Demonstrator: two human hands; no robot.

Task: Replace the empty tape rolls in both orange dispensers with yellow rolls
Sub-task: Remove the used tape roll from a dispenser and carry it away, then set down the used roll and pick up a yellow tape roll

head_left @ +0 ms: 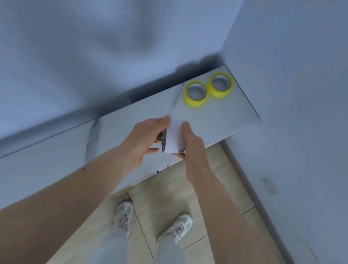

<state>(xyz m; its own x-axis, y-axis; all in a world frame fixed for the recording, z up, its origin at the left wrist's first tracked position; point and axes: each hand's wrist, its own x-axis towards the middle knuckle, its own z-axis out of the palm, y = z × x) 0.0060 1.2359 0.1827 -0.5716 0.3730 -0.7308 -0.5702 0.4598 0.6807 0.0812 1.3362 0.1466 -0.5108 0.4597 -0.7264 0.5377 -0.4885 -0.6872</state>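
Your two tape rolls [208, 89] sit touching on the counter's [227, 117] far right end; empty core [174, 136] nearer, between your hands.

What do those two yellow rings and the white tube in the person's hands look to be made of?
The two yellow rolls look like glossy, translucent plastic tape wound on patterned, probably cardboard cores; their sides shine. The white tube, held between left hand and right hand, looks like matte card or paper with a dark, dotted inside, likely a bare core, though that is uncertain.
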